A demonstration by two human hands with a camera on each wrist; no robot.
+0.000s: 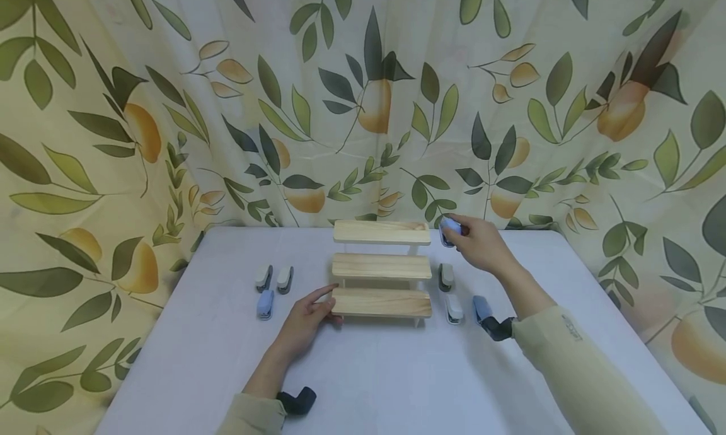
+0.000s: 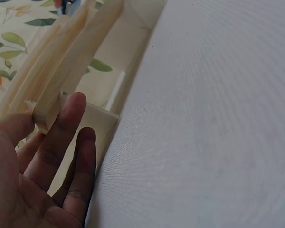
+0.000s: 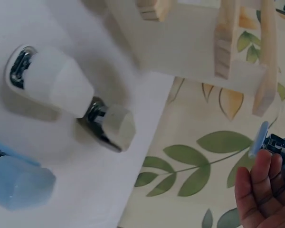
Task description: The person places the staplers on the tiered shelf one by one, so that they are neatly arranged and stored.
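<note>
A three-tier stepped rack with pale wooden boards (image 1: 381, 303) and whitish supports stands mid-table. My left hand (image 1: 306, 321) grips the left end of its lowest board; in the left wrist view the thumb and fingers (image 2: 69, 118) lie around that end. Beyond the rack's top right end, my right hand (image 1: 482, 243) holds a small blue stapler (image 1: 450, 230) in the air. The right wrist view shows this stapler (image 3: 275, 145) at the fingertips, partly cut off by the frame edge. All three boards carry nothing.
Left of the rack lie a grey stapler (image 1: 263, 277), a white stapler (image 1: 285, 280) and a blue stapler (image 1: 265, 304). At its right are a grey one, a white stapler (image 1: 454, 309) and another blue one under the right wrist. A leaf-patterned curtain (image 1: 351, 107) hangs behind the table.
</note>
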